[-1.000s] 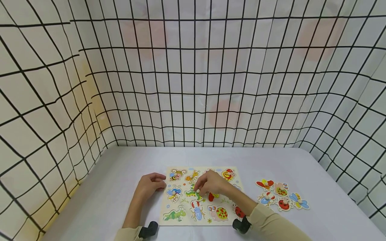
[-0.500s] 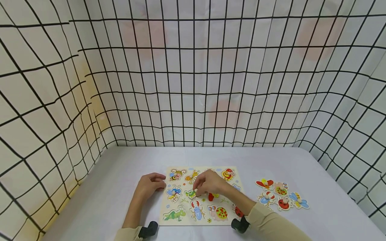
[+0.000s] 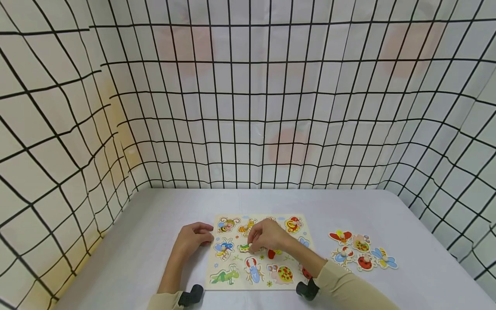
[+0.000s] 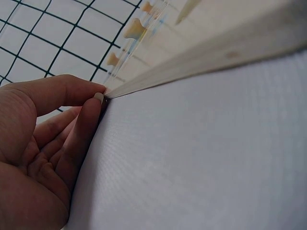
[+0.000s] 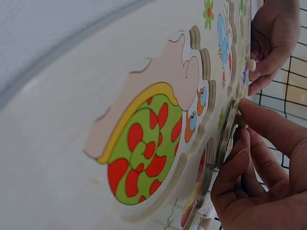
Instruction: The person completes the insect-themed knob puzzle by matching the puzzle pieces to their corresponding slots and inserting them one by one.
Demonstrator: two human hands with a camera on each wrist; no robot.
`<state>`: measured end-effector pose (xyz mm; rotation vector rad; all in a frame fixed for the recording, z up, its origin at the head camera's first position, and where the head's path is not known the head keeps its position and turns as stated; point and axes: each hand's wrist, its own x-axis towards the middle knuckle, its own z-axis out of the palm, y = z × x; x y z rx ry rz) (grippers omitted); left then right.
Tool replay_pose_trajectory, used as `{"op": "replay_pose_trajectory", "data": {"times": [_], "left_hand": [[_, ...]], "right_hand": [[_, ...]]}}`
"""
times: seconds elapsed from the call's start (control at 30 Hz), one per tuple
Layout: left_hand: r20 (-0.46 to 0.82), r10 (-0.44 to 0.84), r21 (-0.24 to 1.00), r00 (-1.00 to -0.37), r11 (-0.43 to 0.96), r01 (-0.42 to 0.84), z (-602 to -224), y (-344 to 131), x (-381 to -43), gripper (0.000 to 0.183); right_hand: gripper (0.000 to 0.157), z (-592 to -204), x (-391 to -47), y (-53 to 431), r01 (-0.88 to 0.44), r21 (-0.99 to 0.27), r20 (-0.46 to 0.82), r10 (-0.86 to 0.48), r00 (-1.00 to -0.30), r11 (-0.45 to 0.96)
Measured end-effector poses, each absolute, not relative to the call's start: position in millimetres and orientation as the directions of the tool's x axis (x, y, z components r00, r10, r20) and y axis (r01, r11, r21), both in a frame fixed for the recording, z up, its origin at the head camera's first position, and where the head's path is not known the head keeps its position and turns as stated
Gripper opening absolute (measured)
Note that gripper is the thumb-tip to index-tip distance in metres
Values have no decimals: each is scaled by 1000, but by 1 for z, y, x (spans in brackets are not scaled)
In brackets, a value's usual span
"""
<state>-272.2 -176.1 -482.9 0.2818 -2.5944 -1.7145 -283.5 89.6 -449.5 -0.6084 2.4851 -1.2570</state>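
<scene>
My right hand (image 3: 267,234) pinches a green caterpillar puzzle piece (image 3: 244,248) over the middle of a wooden insect puzzle board (image 3: 240,287). In the right wrist view the thumb and fingers close round the piece's small knob (image 5: 240,120); most of the piece is hidden by them. Whether it sits fully down in a recess I cannot tell. My left hand (image 3: 191,239) lies on the table at the board's left edge. Its index finger and thumb touch that edge, and the left wrist view shows the fingertips against the board's side (image 4: 201,60).
Right of the board lie several loose knobbed pieces: a red-winged insect (image 3: 341,237), a snail (image 3: 361,244), a beetle (image 3: 342,256), a ladybug (image 3: 365,262) and a blue-winged insect (image 3: 383,259). A bee piece (image 3: 227,224) sits in the board. Black-gridded white walls surround the white table (image 3: 162,206).
My right hand has shifted slightly left and turned the caterpillar piece, which now looks flatter and more covered by the fingers. The left hand and the board stay in place.
</scene>
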Motion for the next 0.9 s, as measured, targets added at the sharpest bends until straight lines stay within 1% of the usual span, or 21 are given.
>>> {"op": "replay_pose_trajectory", "data": {"times": [0.27,0.9], "left_hand": [[-93,-168,909,-981,389,-153,-483,-176,-272,23],[-101,-168,907,-981,389,-160,-484,-176,-273,23]], "right_hand": [[16,-453,-285,87,-244,-812,-52,-481,-875,530],[12,-456,-285,86,-226,-801,-80,-473,-877,555]]}}
